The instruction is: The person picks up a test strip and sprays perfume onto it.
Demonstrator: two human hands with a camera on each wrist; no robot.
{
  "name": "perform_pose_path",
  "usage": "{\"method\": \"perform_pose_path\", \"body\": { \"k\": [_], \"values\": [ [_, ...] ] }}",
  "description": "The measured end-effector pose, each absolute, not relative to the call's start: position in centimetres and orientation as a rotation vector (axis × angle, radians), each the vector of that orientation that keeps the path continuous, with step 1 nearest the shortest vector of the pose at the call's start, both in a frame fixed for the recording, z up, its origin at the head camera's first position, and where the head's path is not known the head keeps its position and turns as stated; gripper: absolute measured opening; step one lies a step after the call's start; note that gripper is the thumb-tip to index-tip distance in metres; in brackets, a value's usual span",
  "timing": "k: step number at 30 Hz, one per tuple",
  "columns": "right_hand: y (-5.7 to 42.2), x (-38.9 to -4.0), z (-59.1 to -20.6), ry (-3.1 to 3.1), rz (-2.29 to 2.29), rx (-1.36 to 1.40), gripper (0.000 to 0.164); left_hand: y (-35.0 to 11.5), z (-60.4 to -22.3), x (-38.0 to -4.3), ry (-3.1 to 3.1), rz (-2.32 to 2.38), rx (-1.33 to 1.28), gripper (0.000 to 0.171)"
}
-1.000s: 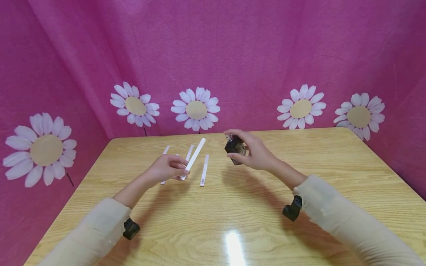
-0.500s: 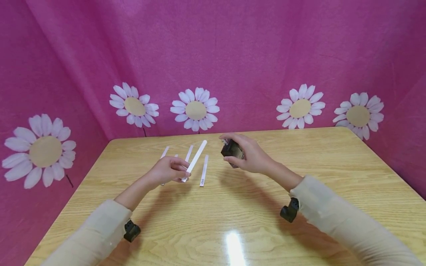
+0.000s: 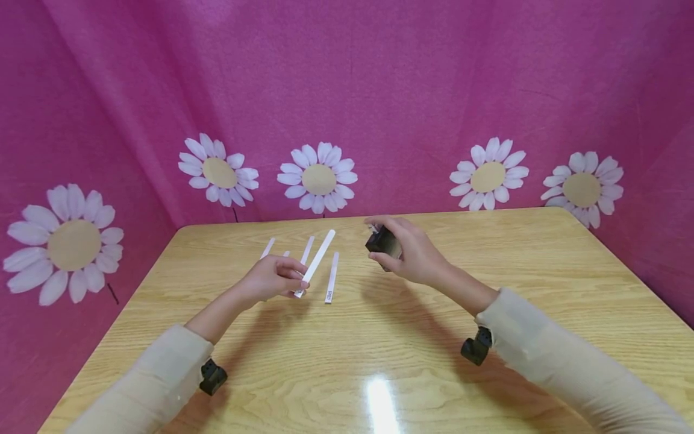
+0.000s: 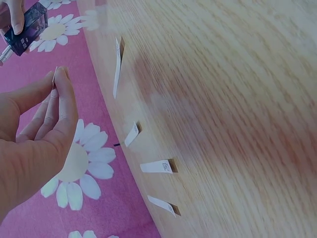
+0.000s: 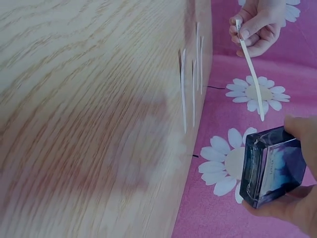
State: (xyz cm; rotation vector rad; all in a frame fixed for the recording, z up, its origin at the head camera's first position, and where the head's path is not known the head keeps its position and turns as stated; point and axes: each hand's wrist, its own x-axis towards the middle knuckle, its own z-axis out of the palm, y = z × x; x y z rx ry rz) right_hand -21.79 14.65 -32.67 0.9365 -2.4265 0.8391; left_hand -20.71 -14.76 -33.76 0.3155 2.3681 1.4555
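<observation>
My left hand pinches one end of a white paper test strip between thumb and fingers, its far end slanting up and away above the table. In my right hand is a dark glass perfume bottle, tilted, with a finger over its spray top. The right wrist view shows the bottle base-on, gripped between thumb and fingers. A gap separates the strip's free end from the bottle. Seen from the left wrist, the bottle's silver nozzle sticks out at the top left.
Several more white strips lie on the wooden table, one of them a strip just right of my left hand. Others are partly behind that hand. A pink curtain with daisies stands behind the table's far edge.
My right hand shifts slightly left and down with the perfume bottle, then back right, and the bottle's tilt changes. The left hand and its test strip stay almost still.
</observation>
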Motion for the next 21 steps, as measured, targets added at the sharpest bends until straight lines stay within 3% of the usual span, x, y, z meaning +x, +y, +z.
{"method": "perform_pose_path", "body": {
  "k": [21],
  "values": [
    [17.8, -21.8, -33.0, -2.456, 0.850, 0.868, 0.060, -16.9, -33.3, -20.3, 2.410, 1.473, 0.336, 0.032]
  ]
}}
